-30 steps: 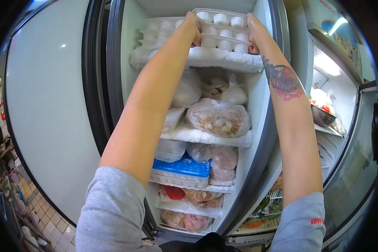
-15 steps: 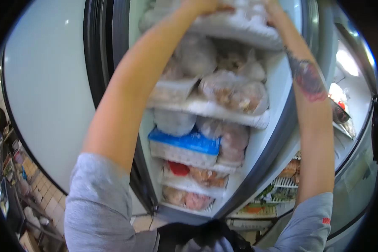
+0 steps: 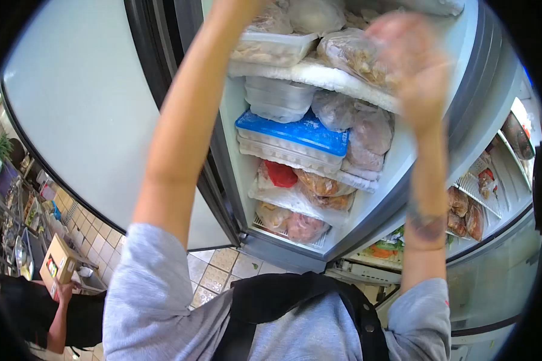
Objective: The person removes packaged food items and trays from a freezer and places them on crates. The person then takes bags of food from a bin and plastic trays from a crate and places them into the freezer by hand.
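My right hand (image 3: 409, 57), smeared by motion, is raised in front of the freezer's upper shelf. Just behind it lies a clear bag of frozen food (image 3: 352, 53). My left arm reaches up past the top edge, so my left hand is out of view. A clear lidded tub (image 3: 274, 48) stands on the frosted shelf (image 3: 319, 74). Below are stacked plastic containers (image 3: 280, 99), a blue-lidded box (image 3: 295, 131) and bagged pink meat (image 3: 367, 138). Lower down, a red bag (image 3: 280, 174) lies beside other bagged food (image 3: 325, 183).
The open freezer door (image 3: 84, 102) stands at the left. At the right is a second open refrigerator with bagged meat (image 3: 464, 213) on a rack (image 3: 479, 186). A person in black (image 3: 81, 316) holds a cardboard box (image 3: 58, 265) at the lower left.
The view has tilted downward. The trays of white round items and their top shelf have left view. My right hand has come away from them and down; my left hand has left the frame.
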{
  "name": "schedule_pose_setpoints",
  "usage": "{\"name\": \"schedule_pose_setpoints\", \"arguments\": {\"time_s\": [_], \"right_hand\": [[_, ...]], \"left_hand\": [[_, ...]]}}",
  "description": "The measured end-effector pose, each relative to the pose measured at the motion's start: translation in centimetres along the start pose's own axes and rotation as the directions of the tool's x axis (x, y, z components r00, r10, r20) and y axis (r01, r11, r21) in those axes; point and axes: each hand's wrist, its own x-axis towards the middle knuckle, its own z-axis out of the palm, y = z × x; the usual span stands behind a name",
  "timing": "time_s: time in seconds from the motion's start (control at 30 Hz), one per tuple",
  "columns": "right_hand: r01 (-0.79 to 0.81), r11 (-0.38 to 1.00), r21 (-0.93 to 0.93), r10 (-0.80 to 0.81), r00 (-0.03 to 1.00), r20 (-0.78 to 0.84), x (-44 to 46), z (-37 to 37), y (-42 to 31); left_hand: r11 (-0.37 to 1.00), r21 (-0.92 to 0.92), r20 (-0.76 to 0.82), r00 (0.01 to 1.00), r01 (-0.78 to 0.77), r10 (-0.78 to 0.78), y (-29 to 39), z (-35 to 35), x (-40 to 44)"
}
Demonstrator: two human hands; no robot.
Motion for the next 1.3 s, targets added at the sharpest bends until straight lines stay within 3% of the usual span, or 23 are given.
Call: {"name": "schedule_pose_setpoints", "arguments": {"time_s": [0.03, 0.07, 0.1, 0.17, 0.2, 0.23, 0.27, 0.37, 0.47, 0.67, 0.77, 0.87, 0.97, 1.13, 1.2, 1.3], "right_hand": [[-0.14, 0.988, -0.07, 0.151, 0.972, 0.183, -2.3, 2.8, 0.6], [-0.196, 0.977, -0.088, 0.215, 0.862, 0.459, -4.2, 5.0, 1.7], [-0.234, 0.959, -0.159, 0.281, 0.742, 0.608, -6.0, 7.1, 3.5], [-0.208, 0.945, -0.254, 0.289, 0.892, 0.347, -10.5, 12.7, 8.9], [-0.229, 0.936, -0.268, 0.294, 0.928, 0.231, -10.8, 14.2, 10.1], [-0.252, 0.926, -0.281, 0.292, 0.95, 0.112, -10.6, 15.5, 11.1], [-0.275, 0.916, -0.291, 0.286, 0.958, -0.005, -10.3, 16.6, 11.7], [-0.35, 0.907, -0.234, 0.332, 0.937, -0.113, -9.3, 18.6, 12.6], [-0.307, 0.936, -0.175, 0.198, 0.867, -0.458, -8.8, 20.4, 12.9], [-0.219, 0.976, -0.007, 0.198, 0.896, -0.398, -8.2, 20.4, 14.1], [-0.255, 0.96, 0.115, 0.278, 0.91, -0.308, -9.2, 17.7, 11.8], [-0.209, 0.962, 0.176, 0.256, 0.914, -0.316, -10.0, 15.8, 9.3], [-0.198, 0.958, 0.209, 0.252, 0.927, -0.277, -10.7, 13.4, 5.8], [-0.321, 0.891, 0.321, 0.376, 0.918, -0.127, -10.4, 10.3, 4.3], [-0.356, 0.899, 0.256, 0.398, 0.907, -0.135, -10.1, 9.9, 5.8], [-0.296, 0.955, 0.007, 0.294, 0.946, -0.139, -9.4, 9.2, 6.4]], "left_hand": [[0.998, -0.068, 0.007, 1.0, 0.003, -0.003, 1.0, -2.5, -3.2], [0.987, -0.159, -0.033, 0.999, 0.036, -0.041, 1.2, -3.5, -6.4], [0.96, -0.268, -0.09, 0.99, 0.08, -0.107, 0.9, -3.6, -9.4], [0.838, -0.307, 0.078, 0.89, 0.451, -0.45, 1.6, -4.5, -15.8], [0.739, -0.22, 0.188, 0.771, 0.637, -0.609, 1.7, -4.6, -18.0], [0.682, -0.117, 0.253, 0.686, 0.722, -0.682, 0.1, -3.4, -21.3], [0.514, 0.018, 0.43, 0.458, 0.857, -0.778, -0.4, -3.2, -22.8], [0.669, 0.28, 0.392, 0.554, 0.689, -0.734, -3.8, -0.1, -28.6], [0.576, 0.152, 0.365, 0.496, 0.804, -0.788, -6.3, 2.4, -29.4], [0.353, -0.06, 0.401, 0.347, 0.934, -0.848, -7.2, 4.7, -28.8], [0.405, -0.058, 0.414, 0.391, 0.912, -0.822, -6.6, 4.0, -30.4], [0.403, -0.216, 0.235, 0.448, 0.889, -0.862, -3.2, 1.5, -30.2], [0.45, -0.192, 0.212, 0.485, 0.872, -0.849, 0.7, -3.2, -26.9], [0.536, -0.194, 0.214, 0.568, 0.822, -0.795, 2.2, -5.6, -27.6], [0.592, -0.201, 0.215, 0.625, 0.78, -0.75, 1.8, -5.5, -27.8], [0.574, -0.156, 0.289, 0.593, 0.804, -0.752, 0.6, -5.4, -27.3]]}}
